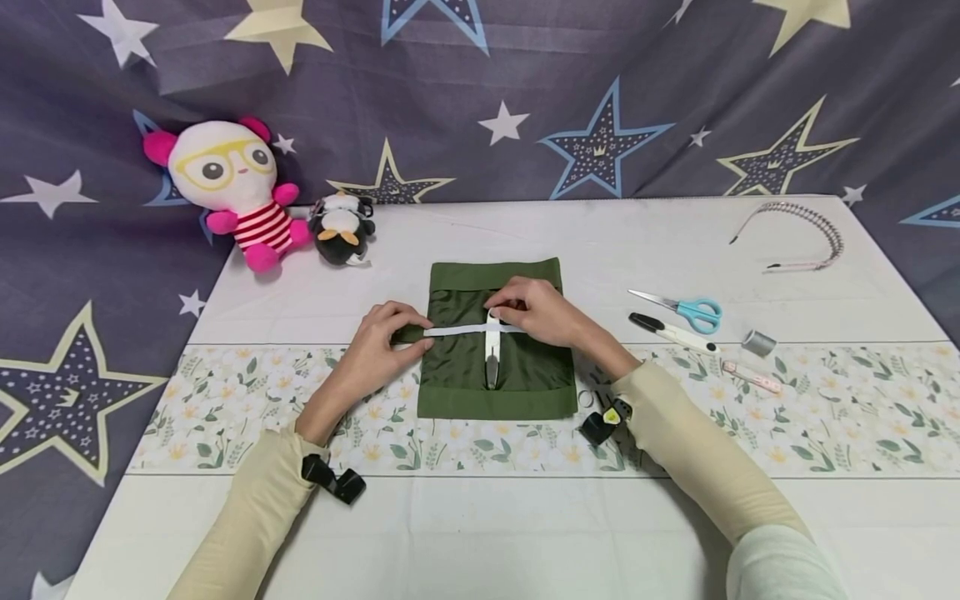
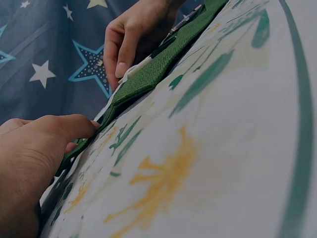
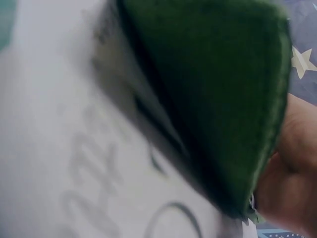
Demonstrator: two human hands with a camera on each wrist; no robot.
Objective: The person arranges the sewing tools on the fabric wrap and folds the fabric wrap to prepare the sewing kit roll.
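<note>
A green fabric piece [image 1: 457, 403] with hemmed top and bottom edges lies in the middle of the table. Across it runs a narrow white band [image 1: 450, 331]. A slim white tool [image 1: 492, 340] with a grey pointed end lies upright over the band, its point towards me. My left hand [image 1: 378, 346] pinches the fabric's left side, at the end of the band; in the left wrist view its thumb presses on the green edge [image 2: 101, 119]. My right hand [image 1: 536, 308] pinches the upper end of the white tool. The band's right end is hidden under that hand.
To the right lie blue-handled scissors [image 1: 701, 314], a black-and-white pen [image 1: 672, 333], a grey spool [image 1: 758, 342], a pink cutter-like item [image 1: 752, 377] and a headband [image 1: 828, 233]. A pink-eared plush [image 1: 251, 200] and a penguin plush [image 1: 341, 231] sit at the back left.
</note>
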